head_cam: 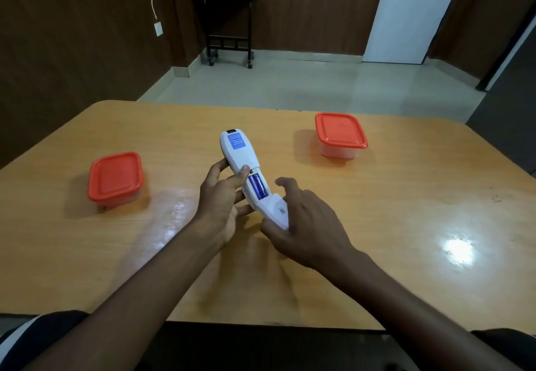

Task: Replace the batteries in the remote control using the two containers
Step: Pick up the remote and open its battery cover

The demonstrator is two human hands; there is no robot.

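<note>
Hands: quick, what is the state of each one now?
Left hand: grips the remote, back side up, batteries exposed.
Right hand: holds the battery cover at the remote's near end.

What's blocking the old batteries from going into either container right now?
Both lids. The left container and the right container each have an orange lid on. The battery cover, under the right hand, is slid partly back, exposing the blue batteries in the remote control that the left hand holds.

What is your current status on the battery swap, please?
Left hand grips remote; right hand slides cover. Batteries seated. Containers lidded.
</note>
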